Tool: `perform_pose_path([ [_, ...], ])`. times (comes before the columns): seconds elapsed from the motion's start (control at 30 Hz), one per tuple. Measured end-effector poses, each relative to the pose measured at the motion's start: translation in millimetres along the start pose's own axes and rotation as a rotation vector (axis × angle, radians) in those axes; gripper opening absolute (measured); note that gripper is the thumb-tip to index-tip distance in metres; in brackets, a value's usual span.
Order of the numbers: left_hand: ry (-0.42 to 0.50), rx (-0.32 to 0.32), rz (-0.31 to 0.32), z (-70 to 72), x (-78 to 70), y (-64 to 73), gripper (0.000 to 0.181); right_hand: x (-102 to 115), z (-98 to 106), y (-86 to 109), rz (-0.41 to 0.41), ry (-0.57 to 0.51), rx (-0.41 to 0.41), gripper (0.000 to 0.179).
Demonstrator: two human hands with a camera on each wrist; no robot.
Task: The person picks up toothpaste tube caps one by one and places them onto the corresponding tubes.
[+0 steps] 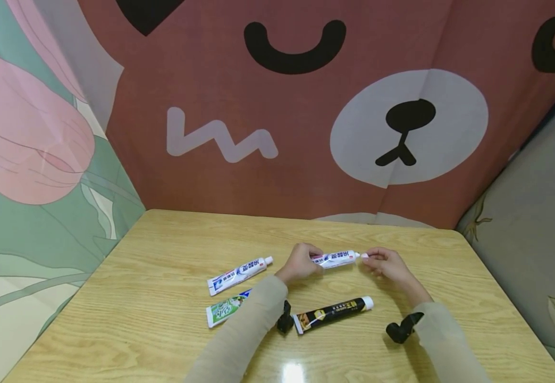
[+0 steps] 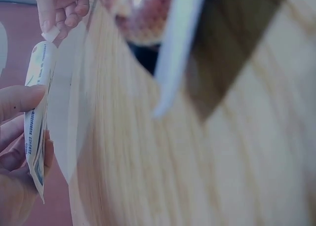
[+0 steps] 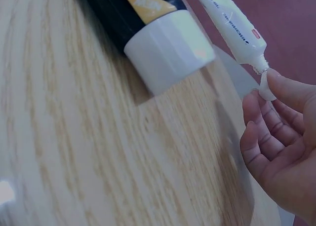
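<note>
My left hand [image 1: 302, 263] grips a white toothpaste tube [image 1: 337, 259] with blue lettering, its neck facing right. Between thumb and fingertips, my right hand [image 1: 389, 265] pinches a small white cap [image 3: 267, 86]. In the right wrist view the tube's threaded nozzle [image 3: 259, 64] shows bare, with the cap tilted right at its tip; whether they touch I cannot tell. The left wrist view shows the left thumb and fingers on either side of the tube [image 2: 41, 68].
On the wooden table [image 1: 162, 324] lie a similar capped white tube [image 1: 239, 275], a green tube [image 1: 225, 309] partly covered by the left sleeve, and a black tube [image 1: 333, 314] with a white cap in front of the hands. A printed curtain [image 1: 258, 186] stands behind.
</note>
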State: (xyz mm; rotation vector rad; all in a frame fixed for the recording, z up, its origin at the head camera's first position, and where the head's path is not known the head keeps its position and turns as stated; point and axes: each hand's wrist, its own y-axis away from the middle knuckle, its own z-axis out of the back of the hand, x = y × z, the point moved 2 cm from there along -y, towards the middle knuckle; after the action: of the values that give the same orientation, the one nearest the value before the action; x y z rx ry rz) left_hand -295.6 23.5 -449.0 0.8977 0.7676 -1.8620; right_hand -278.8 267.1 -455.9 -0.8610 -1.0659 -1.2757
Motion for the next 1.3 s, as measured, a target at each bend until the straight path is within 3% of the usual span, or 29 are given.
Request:
perform_pose_path([
  [0.3,-0.001,-0.005,0.020,1.2,-0.1,0.0,0.035,0.7,0.1,-0.3,-0.012,0.009,-0.001,0.044],
  [0.7,-0.041,-0.005,-0.002,-1.9,-5.5,-1.1,0.035,2.1,-3.7,-2.1,0.009,-0.043,-0.040,0.035],
  [0.83,-0.062,-0.005,-0.019,-0.6,-8.4,-0.4,0.035,2.4,-3.5,-3.0,0.016,0.009,-0.067,0.033],
  [1.03,-0.067,-0.003,-0.030,0.7,-10.8,0.4,0.034,3.1,-4.9,-5.7,-0.011,0.116,-0.115,0.050],
  [1.13,-0.068,-0.004,-0.024,1.3,-11.0,0.8,0.034,4.2,-5.4,-6.3,-0.021,0.129,-0.099,0.054],
  [1.3,-0.074,-0.004,-0.036,0.9,-10.6,0.3,0.034,5.7,-3.1,-4.4,-0.023,0.034,-0.077,0.052],
])
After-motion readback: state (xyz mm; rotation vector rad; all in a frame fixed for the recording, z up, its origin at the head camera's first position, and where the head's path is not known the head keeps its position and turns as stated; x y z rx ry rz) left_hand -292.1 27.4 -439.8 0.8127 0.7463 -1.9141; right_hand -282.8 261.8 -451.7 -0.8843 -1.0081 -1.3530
